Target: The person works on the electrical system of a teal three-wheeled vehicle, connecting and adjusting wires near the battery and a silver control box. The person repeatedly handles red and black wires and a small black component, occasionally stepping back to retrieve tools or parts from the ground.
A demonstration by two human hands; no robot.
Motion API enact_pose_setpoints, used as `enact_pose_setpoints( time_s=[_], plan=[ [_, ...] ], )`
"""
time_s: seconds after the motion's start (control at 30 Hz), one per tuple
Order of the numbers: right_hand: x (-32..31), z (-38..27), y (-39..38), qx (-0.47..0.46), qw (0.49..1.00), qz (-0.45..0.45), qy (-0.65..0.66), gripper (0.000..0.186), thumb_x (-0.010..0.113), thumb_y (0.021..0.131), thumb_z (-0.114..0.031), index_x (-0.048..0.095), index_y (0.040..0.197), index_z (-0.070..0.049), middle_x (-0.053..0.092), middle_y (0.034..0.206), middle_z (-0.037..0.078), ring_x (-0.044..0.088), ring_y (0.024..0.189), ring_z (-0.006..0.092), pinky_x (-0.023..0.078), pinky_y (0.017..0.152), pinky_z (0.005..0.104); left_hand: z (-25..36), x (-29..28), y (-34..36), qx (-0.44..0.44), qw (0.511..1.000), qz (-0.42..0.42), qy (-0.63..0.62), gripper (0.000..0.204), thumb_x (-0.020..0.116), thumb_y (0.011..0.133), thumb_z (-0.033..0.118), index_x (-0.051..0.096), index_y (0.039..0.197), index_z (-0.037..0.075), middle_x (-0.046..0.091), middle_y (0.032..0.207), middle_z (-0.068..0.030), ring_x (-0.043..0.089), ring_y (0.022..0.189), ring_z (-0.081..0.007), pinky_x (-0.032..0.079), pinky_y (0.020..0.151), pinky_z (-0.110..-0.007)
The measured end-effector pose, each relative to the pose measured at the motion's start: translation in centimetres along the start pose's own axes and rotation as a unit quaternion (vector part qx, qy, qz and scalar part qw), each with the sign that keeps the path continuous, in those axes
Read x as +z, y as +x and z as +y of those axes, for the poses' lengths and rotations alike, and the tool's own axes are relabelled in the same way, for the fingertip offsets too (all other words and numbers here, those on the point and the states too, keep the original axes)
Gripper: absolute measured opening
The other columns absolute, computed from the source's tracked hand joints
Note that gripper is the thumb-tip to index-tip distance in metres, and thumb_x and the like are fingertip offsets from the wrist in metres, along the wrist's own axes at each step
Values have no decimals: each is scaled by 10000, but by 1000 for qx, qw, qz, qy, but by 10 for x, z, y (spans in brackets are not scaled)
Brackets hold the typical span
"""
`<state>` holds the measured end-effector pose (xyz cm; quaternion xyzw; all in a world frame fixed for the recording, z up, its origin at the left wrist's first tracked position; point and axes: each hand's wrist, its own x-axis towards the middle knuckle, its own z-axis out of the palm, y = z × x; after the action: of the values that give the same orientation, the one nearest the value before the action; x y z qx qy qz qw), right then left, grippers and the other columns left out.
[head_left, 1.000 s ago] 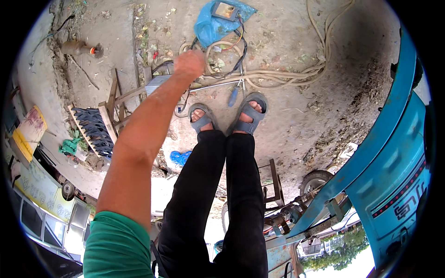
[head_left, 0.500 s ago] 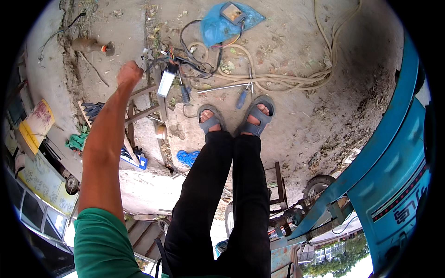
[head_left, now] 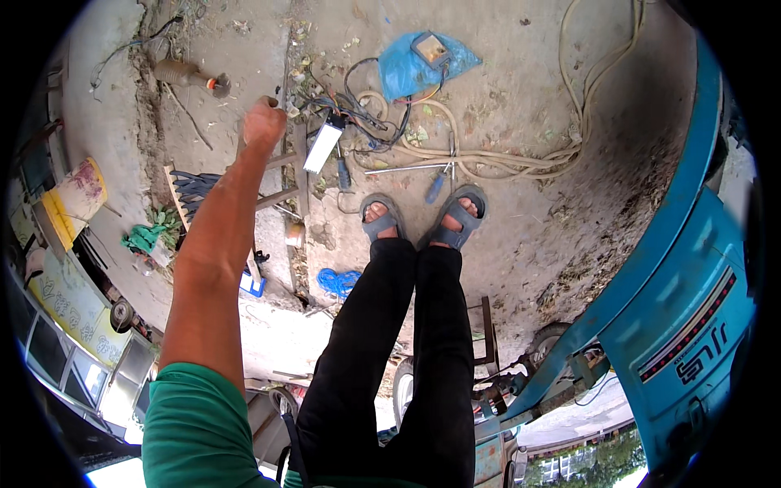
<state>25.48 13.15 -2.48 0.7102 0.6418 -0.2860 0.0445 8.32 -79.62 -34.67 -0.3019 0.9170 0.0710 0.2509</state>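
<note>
My left hand (head_left: 264, 122) reaches out over the ground at the end of a stretched arm, its fingers curled closed. A small dark bit shows just beyond the fingertips, and what the fingers hold is hidden. Right of the hand lies a silver-white rectangular box (head_left: 324, 150) with a black end. A tangle of coloured and black wires (head_left: 338, 106) spreads from that end. One screwdriver (head_left: 343, 175) rests beside the box. A second screwdriver (head_left: 435, 189) and a thin metal rod (head_left: 407, 169) lie near my sandals. My right hand is out of the picture.
A blue plastic bag (head_left: 394, 73) with a square device (head_left: 429, 49) lies beyond the wires. Beige hose (head_left: 529, 167) runs rightward. A bottle (head_left: 183, 74) lies far left. Under my arm stands a frame (head_left: 278, 196). Blue cord (head_left: 338, 282) is near my leg; a teal vehicle (head_left: 651, 325) stands right.
The whole view has shifted, so the ground things sit farther right and slightly lower. My left hand stays closed, at about the same distance from the silver-white box.
</note>
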Motion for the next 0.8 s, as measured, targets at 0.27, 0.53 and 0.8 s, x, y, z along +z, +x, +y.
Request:
enact_pose_setpoints(
  time_s=[0.27, 0.53, 0.8],
  plan=[
    [-21, 5, -20, -9, 1000, 3, 12, 510, 582, 860, -381, 539, 1111, 61, 621, 1066, 298, 622, 995, 459, 505, 863, 516, 28, -47, -18, 34, 998, -27, -37, 342, 559, 870, 311, 701, 1096, 98, 687, 1091, -228, 638, 1063, -419, 498, 917, -489],
    [-54, -15, -52, -49, 997, 50, -41, 506, 592, 849, -372, 543, 1092, 69, 626, 1043, 309, 624, 982, 468, 500, 857, 521, -3, -55, -112, 249, 957, -125, -83, 273, 532, 910, 234, 665, 1033, 30, 669, 872, -211, 646, 809, -377, 500, 687, -495],
    [-105, -23, -91, 4, 996, 94, -10, 502, 601, 839, -364, 547, 1073, 77, 631, 1020, 319, 625, 969, 477, 496, 852, 525, 157, -144, -277, 81, 869, -345, -346, 225, 589, 856, 125, 689, 1014, 1, 706, 865, -115, 670, 633, -222, 551, 593, -326]
  ],
)
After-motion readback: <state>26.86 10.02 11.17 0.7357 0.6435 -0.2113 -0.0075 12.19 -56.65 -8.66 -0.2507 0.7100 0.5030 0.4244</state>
